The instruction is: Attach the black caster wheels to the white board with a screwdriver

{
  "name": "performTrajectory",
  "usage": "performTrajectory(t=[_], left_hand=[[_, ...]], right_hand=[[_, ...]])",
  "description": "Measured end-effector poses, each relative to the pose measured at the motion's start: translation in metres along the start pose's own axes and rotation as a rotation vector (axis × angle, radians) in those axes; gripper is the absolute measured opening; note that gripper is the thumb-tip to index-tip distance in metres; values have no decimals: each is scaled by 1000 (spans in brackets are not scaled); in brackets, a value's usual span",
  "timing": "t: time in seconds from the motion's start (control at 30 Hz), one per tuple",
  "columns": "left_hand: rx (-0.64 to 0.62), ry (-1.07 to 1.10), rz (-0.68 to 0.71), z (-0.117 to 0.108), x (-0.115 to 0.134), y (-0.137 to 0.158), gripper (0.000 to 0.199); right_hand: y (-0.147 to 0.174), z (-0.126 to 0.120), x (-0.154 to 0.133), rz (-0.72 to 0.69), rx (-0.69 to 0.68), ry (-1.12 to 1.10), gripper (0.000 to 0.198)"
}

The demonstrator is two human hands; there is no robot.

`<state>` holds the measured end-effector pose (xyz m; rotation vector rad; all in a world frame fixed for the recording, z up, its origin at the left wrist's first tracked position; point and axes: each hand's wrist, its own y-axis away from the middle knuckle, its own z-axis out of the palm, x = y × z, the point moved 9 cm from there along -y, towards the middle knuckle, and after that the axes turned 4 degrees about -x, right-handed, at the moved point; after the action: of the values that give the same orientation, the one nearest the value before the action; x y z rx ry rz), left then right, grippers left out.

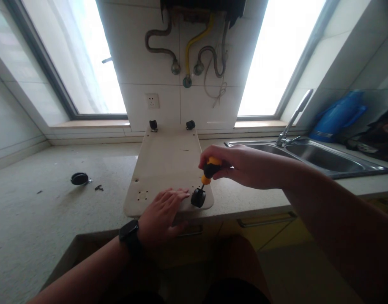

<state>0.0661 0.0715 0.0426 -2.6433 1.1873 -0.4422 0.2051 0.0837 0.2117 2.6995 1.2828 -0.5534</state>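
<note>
A pale board [168, 160] with rounded near corners lies on the countertop. Black casters [153, 125] stand on its two far corners, and another black caster [198, 197] sits at its near right corner. My right hand [225, 162] is wrapped round a yellow and black screwdriver [209, 168], whose shaft points down at the near right caster. My left hand [168, 207] lies flat on the board's near edge, fingers stretched towards that caster. Small holes show at the near left corner, where no caster is fitted. A loose black caster [80, 178] rests on the countertop to the left.
Several small dark screws [99, 188] lie beside the loose caster on the countertop [102, 215]. At the right is a steel sink [327, 156] with a tall faucet [295, 118]. A blue jug [340, 116] stands behind it. Pipes [189, 50] hang on the wall.
</note>
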Motion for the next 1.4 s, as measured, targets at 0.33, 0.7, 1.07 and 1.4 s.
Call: performTrajectory(t=[0.33, 0.7, 1.07, 1.4], left_hand=[[34, 64, -105, 2, -14, 1, 79], [64, 135, -145, 0, -18, 4, 80], [124, 117, -117, -6, -12, 4, 66], [103, 73, -96, -4, -9, 5, 62]], right_hand=[[15, -3, -1, 193, 406, 284, 44], [10, 6, -7, 63, 143, 85, 49], [12, -6, -7, 4, 225, 141, 28], [19, -8, -6, 149, 480, 241, 45]])
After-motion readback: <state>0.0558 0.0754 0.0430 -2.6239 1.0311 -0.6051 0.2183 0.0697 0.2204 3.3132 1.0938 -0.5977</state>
